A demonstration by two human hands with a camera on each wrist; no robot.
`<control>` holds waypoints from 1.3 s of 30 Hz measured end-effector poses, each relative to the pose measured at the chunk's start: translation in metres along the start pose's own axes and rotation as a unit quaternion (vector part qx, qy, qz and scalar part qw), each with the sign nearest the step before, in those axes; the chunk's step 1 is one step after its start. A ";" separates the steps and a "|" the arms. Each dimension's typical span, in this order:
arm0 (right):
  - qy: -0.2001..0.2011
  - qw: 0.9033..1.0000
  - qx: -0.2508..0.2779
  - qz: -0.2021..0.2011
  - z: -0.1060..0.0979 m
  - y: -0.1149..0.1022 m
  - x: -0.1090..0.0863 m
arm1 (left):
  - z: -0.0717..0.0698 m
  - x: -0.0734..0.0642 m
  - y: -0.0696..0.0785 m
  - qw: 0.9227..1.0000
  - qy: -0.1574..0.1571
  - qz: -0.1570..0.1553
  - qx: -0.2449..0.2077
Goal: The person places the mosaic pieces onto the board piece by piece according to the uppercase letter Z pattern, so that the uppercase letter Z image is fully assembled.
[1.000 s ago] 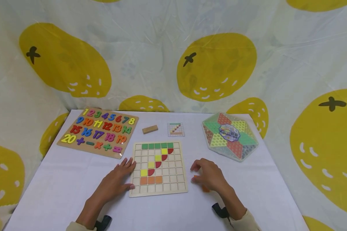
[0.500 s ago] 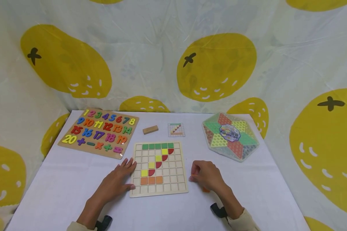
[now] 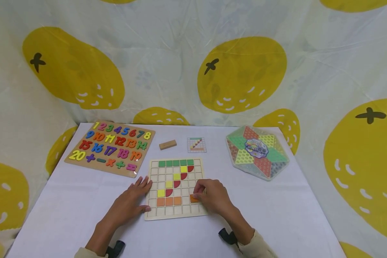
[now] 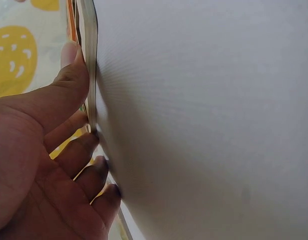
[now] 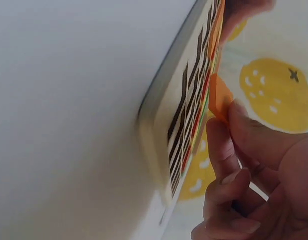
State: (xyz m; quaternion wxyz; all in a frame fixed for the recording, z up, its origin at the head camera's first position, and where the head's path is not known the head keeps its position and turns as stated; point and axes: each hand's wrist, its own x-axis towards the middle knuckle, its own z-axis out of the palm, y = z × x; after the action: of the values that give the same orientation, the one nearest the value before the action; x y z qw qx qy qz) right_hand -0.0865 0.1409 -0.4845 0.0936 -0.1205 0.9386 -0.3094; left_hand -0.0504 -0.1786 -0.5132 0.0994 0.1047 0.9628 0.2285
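A square wooden grid board (image 3: pixel 193 211) lies flat on the white table. Green squares (image 3: pixel 176 163) line its top, yellow squares (image 3: pixel 176 176) and red quarter-round pieces (image 3: pixel 184 176) step down in a diagonal, and three orange squares (image 3: pixel 169 201) sit in a lower row. My left hand (image 3: pixel 129 204) rests at the board's left edge, thumb and fingertips touching it, fingers fairly straight. Over the board's right side my right hand (image 3: pixel 214 197) pinches an orange tile (image 5: pixel 220 97) between thumb and index finger, tilted and apart from that row. The table under my right wrist is hidden.
Behind the board lie a small wooden block (image 3: pixel 167 144) and a printed pattern card (image 3: pixel 196 145). A number puzzle board (image 3: pixel 106 147) is at the back left. A star-patterned hexagonal game board (image 3: pixel 257 152) lies at the back right.
My right hand has picked up an orange tile from the table and carried it left over the board. My left hand has stayed at the board's edge.
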 end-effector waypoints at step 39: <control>-0.011 0.998 -0.032 0.057 -0.042 0.045 -0.031 | -0.001 -0.001 0.000 1.000 -0.004 -0.006 0.000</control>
State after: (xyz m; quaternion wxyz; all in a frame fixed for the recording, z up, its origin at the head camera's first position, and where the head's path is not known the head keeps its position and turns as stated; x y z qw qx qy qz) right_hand -0.0754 0.2080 -0.4749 0.1173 -0.0734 0.9523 -0.2719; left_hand -0.0495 -0.1792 -0.5119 0.1049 0.0999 0.9631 0.2270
